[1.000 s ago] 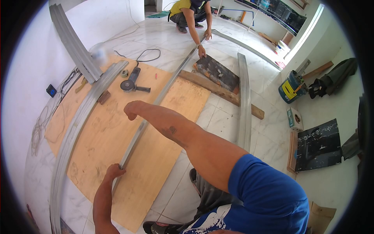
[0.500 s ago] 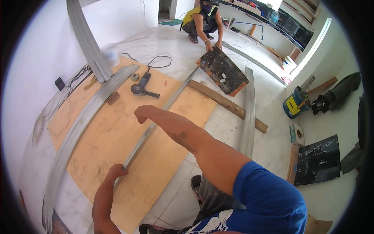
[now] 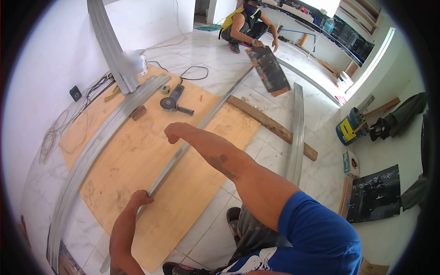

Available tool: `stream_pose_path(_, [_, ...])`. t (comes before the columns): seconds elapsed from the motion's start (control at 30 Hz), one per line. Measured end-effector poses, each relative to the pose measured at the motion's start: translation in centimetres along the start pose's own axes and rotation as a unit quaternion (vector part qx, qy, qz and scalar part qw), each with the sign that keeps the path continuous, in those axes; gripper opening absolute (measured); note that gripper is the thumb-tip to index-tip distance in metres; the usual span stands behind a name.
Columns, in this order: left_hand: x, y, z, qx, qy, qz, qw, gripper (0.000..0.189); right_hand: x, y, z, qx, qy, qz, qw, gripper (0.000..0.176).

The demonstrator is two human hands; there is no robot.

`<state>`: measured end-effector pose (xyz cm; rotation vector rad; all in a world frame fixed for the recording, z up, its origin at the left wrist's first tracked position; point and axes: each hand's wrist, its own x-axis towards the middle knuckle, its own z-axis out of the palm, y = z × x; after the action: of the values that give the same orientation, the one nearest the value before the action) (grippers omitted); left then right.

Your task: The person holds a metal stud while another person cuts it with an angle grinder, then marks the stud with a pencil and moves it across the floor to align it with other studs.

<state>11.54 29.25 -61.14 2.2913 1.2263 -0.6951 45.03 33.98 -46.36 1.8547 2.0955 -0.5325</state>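
A long, narrow metal profile lies slantwise across a plywood sheet. My left hand is closed round its near part. Farther up, my right hand hovers over the plywood to the left of the profile, its fingers curled down. Whatever it may hold is hidden behind the knuckles. An angle grinder with a cutting disc rests on the plywood beyond my right hand. Close to the grinder are a roll of tape and a small red-brown block.
Bundled metal profiles run along the left. A wooden beam and another metal profile cross on the right. A crouching co-worker holds a dark panel at the far end. A bucket stands by the right wall.
The co-worker's dark panel has turned steeper, and one of their hands has come off it. My view has shifted slightly; my hands keep nearly the same places.
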Motion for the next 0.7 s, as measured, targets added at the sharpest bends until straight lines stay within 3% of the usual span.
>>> stream_pose_path(0.7, [0.5,-0.6,0.4,-0.002,0.014,0.02,1.0,0.048,-0.5,-0.6,-0.8,-0.004,-0.003,-0.005,1.0,0.025])
